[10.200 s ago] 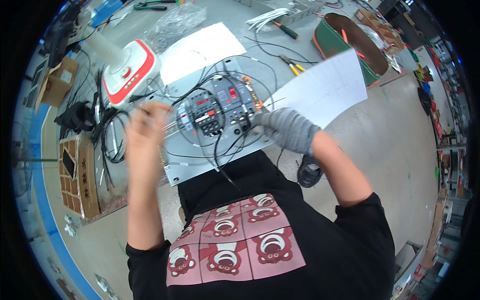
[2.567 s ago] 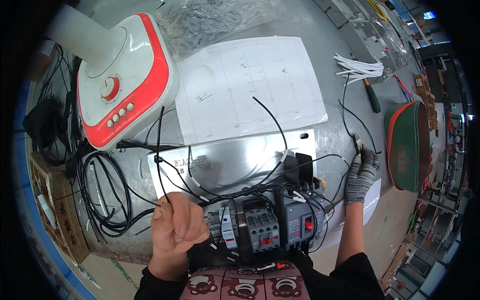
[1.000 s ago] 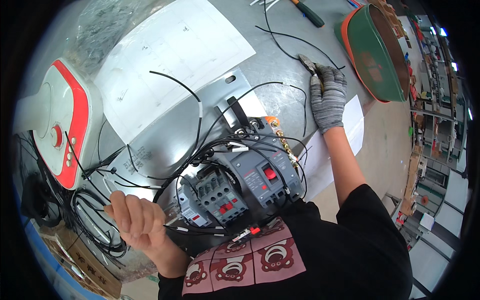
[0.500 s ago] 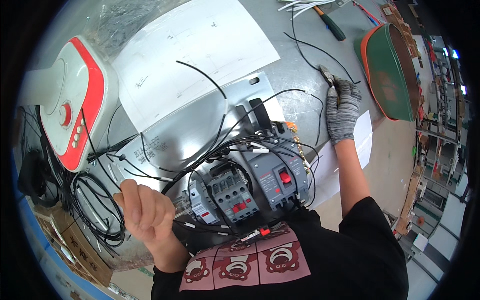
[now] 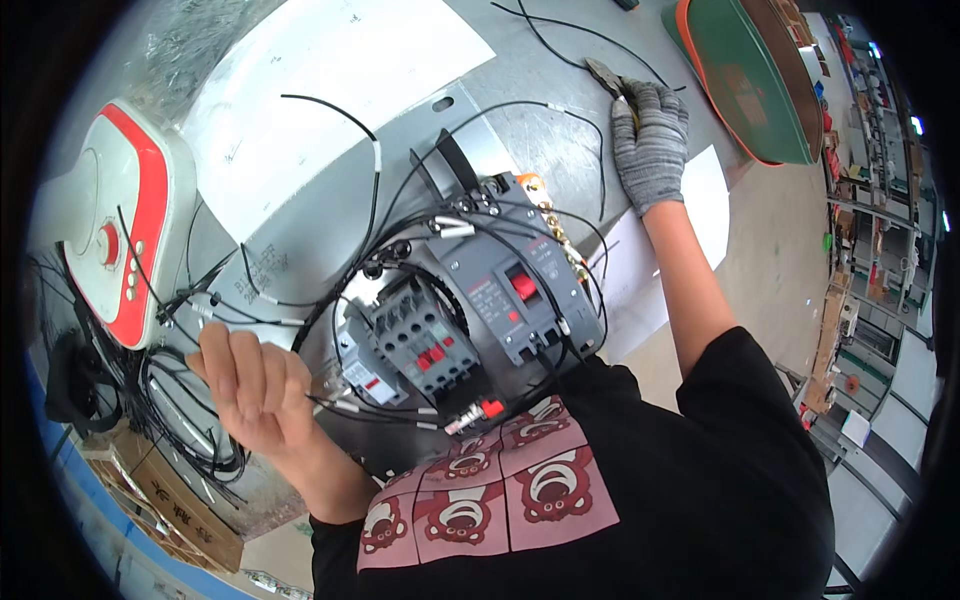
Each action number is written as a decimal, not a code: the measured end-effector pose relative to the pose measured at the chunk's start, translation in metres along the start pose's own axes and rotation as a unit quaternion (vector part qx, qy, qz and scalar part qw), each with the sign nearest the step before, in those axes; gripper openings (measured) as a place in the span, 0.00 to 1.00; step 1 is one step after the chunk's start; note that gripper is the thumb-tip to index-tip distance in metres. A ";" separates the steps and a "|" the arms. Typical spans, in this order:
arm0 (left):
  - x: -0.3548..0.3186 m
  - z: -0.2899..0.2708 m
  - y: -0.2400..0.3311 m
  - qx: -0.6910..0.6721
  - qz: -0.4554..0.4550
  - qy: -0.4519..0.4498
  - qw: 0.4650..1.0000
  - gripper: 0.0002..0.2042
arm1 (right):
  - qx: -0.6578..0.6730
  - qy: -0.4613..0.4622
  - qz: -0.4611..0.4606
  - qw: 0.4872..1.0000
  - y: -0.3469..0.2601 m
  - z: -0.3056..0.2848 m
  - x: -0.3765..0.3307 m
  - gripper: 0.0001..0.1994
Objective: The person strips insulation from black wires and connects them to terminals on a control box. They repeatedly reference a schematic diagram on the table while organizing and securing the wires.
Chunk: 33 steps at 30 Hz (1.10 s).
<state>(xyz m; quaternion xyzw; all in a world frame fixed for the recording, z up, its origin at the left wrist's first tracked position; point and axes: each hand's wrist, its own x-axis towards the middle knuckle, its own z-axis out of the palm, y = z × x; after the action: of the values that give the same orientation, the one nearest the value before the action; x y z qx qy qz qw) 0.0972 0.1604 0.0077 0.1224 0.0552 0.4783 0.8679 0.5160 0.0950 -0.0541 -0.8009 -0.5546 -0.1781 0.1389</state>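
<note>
My bare left hand [image 5: 255, 390] is closed in a pinch on a black wire [image 5: 140, 255], whose free end sticks up past the fingers. Something clear and shiny shows between this hand and the components; I cannot make out what it is. Over on the right, my right hand [image 5: 650, 140] wears a grey striped knit glove and is closed around pliers [image 5: 605, 76], jaws pointing away from me. Between the hands, a metal mounting plate [image 5: 290, 245] bears a grey circuit breaker [image 5: 505, 285] with a red switch, a contactor [image 5: 425, 345] and a bundle of black wires [image 5: 375, 240].
White paper sheets [image 5: 330, 90] lie behind the plate. A white and red appliance base [image 5: 130, 230] stands at left above coiled black wire [image 5: 180, 410]. A green bin [image 5: 750, 80] with an orange rim sits at far right, near loose black wires [image 5: 590, 35].
The whole view has shifted, so the table and components appear further left and higher. My left hand still holds the wire and my right hand still grips the pliers.
</note>
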 end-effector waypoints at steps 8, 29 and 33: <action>-0.009 0.026 -0.003 0.053 -0.006 -0.054 0.997 0.14 | -0.002 -0.011 0.027 1.000 0.006 0.007 -0.004 0.16; -0.114 0.145 -0.018 0.155 0.106 -0.133 0.973 0.12 | 0.007 0.001 0.042 0.999 0.003 0.001 -0.006 0.17; -0.119 0.149 -0.021 0.170 0.106 -0.121 0.972 0.12 | 0.011 0.011 0.040 0.999 0.004 0.003 -0.007 0.17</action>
<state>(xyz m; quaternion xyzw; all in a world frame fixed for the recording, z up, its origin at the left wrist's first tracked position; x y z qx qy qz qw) 0.0826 0.0256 0.1436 0.3301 0.0169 0.5327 0.7791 0.5181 0.0895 -0.0600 -0.8187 -0.5227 -0.1749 0.1609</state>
